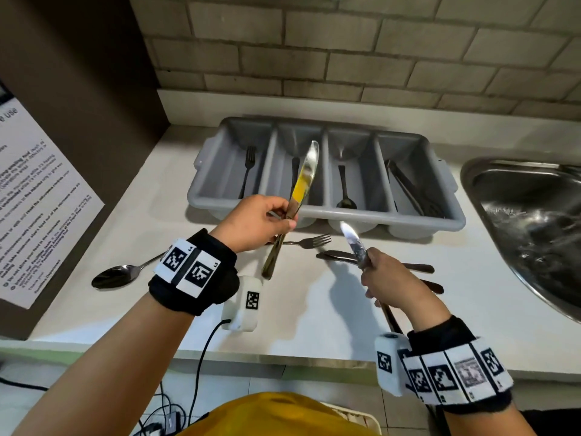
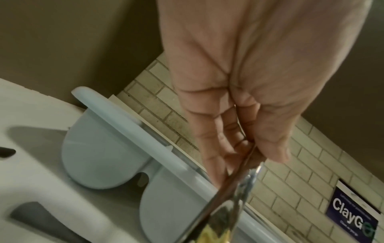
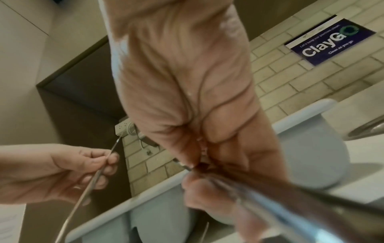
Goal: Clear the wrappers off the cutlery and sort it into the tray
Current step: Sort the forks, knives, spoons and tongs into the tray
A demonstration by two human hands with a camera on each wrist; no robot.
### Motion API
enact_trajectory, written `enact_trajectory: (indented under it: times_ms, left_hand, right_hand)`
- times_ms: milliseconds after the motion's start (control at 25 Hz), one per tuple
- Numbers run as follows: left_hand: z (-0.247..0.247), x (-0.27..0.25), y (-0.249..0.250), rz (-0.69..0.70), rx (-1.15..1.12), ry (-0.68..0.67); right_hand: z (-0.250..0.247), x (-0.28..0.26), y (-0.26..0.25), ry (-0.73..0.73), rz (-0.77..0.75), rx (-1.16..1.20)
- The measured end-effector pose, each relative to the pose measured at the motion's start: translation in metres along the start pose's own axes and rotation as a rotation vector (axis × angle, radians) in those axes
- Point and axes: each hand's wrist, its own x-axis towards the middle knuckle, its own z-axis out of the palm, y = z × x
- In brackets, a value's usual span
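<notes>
My left hand (image 1: 284, 220) grips a table knife (image 1: 304, 180) by its lower blade, tip pointing up over the grey four-slot tray (image 1: 405, 212). The right hand (image 1: 367, 262) holds a second knife (image 1: 353, 242), blade tilted up-left, handle running back under the palm. The two knives are apart. In the left wrist view the fingers (image 2: 216, 148) pinch the knife (image 2: 224, 213). In the right wrist view the right hand (image 3: 199, 164) clasps its knife (image 3: 290, 205). In the tray lie a fork (image 1: 248, 171), a spoon (image 1: 345, 193) and long dark pieces (image 1: 408, 190). I see no wrapper.
Loose on the white counter lie a spoon (image 1: 119, 273), a fork (image 1: 309, 241) and more cutlery (image 1: 405, 266) in front of the tray. A steel sink (image 1: 531, 225) is at the right. A printed notice (image 1: 41, 199) hangs on the brown cabinet at left. Brick tiles stand behind.
</notes>
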Motion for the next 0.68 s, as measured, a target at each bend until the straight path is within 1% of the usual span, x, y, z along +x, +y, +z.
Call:
enact_trajectory:
  times_ms: [80,160,280,360,520,600,680]
  left_hand:
    - [0.003,0.006,0.002,0.005,-0.071,0.006]
    - [0.008,0.011,0.003,0.007,-0.112,-0.001]
    - [0.015,0.016,0.006,0.005,-0.211,-0.006]
    - [0.018,0.017,0.009,0.006,-0.250,-0.019]
    - [0.017,0.015,0.009,-0.006,-0.323,-0.063]
    - [0.016,0.013,0.006,-0.020,-0.358,-0.072]
    - [0.018,0.010,0.004,-0.055,-0.458,-0.087]
  right_hand:
    - [-0.001,-0.001,-0.008,0.043,-0.116,0.123]
    - [-0.001,0.000,-0.024,0.143,-0.219,0.313]
    - [0.000,0.002,-0.053,0.254,-0.306,0.547]
    - [0.001,0.003,-0.066,0.280,-0.364,0.556]
    - [0.008,0.007,-0.076,0.293,-0.439,0.479]
    - [0.014,0.010,-0.077,0.285,-0.442,0.451]
    - [0.018,0.013,-0.077,0.304,-0.410,0.508]
